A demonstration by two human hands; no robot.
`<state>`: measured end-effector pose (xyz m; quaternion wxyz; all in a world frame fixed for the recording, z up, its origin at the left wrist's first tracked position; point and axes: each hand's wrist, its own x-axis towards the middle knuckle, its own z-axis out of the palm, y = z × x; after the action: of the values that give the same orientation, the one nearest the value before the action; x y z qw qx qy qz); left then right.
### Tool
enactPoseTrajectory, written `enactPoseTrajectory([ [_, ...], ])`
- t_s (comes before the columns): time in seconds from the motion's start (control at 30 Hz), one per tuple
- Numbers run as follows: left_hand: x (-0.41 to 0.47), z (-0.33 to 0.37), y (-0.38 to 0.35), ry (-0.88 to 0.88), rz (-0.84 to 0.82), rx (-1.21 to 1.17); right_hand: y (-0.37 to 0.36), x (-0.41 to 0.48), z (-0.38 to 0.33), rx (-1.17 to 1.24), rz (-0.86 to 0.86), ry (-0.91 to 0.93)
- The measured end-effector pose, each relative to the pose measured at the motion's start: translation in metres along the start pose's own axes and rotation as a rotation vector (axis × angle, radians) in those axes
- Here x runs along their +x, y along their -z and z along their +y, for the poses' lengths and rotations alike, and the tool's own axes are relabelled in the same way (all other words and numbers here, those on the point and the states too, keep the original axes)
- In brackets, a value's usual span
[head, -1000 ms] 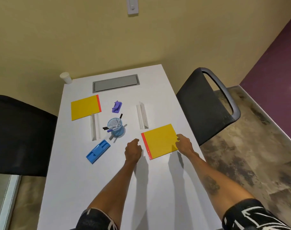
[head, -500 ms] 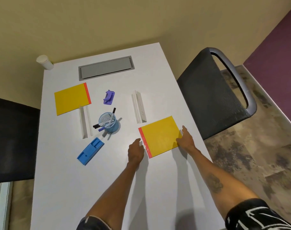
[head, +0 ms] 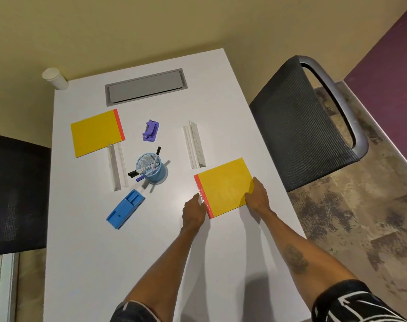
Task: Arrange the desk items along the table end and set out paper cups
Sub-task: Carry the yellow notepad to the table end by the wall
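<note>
A yellow notepad with a red spine (head: pixel 223 187) lies on the white table (head: pixel 151 252) near its right edge. My left hand (head: pixel 194 211) touches the red spine side and my right hand (head: pixel 257 196) touches the pad's right edge, so the pad sits between them. A second yellow notepad (head: pixel 96 132) lies at the far left. Between the pads are a blue mesh pen cup (head: pixel 151 167) with markers, a purple stapler-like item (head: pixel 150 130), a blue tray (head: pixel 125 209) and two white name-plate holders (head: pixel 194 147) (head: pixel 116 167). A white paper cup (head: pixel 54 78) stands at the far left corner.
A grey cable hatch (head: pixel 145 87) is set into the table near the far end. A black mesh chair (head: pixel 309 122) stands close to the right edge; another dark chair (head: pixel 14 191) is at the left. The yellow wall lies just past the table end.
The view has shifted, so the table appears lower and nearer. Both hands have closed in on the near yellow notepad, now touching its left and right edges; the pad has barely moved.
</note>
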<state>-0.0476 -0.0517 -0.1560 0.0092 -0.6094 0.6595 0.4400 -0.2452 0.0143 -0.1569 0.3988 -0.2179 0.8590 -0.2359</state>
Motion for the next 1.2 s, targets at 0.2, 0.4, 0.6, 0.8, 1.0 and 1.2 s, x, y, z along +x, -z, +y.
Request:
enactPoseTrajectory([
  [0.2, 0.002, 0.000, -0.002, -0.029, 0.008, -0.011, -0.004, 0.002, -0.004, -0.037, 0.008, -0.009],
  [0.4, 0.005, 0.004, -0.005, 0.009, -0.019, 0.012, -0.002, 0.005, -0.011, 0.040, 0.021, -0.128],
  [0.6, 0.004, 0.001, -0.004, 0.004, -0.021, -0.011, -0.006, 0.006, -0.006, 0.067, 0.023, -0.196],
  [0.8, 0.005, 0.000, -0.001, 0.101, 0.027, -0.194, -0.002, -0.001, 0.000, 0.104, -0.004, -0.230],
  [1.0, 0.003, 0.000, 0.005, 0.265, 0.024, -0.436, 0.000, -0.007, 0.003, 0.183, 0.039, -0.218],
  [1.2, -0.008, -0.004, 0.009, 0.325, -0.014, -0.582, 0.005, -0.017, -0.001, 0.245, 0.055, -0.161],
])
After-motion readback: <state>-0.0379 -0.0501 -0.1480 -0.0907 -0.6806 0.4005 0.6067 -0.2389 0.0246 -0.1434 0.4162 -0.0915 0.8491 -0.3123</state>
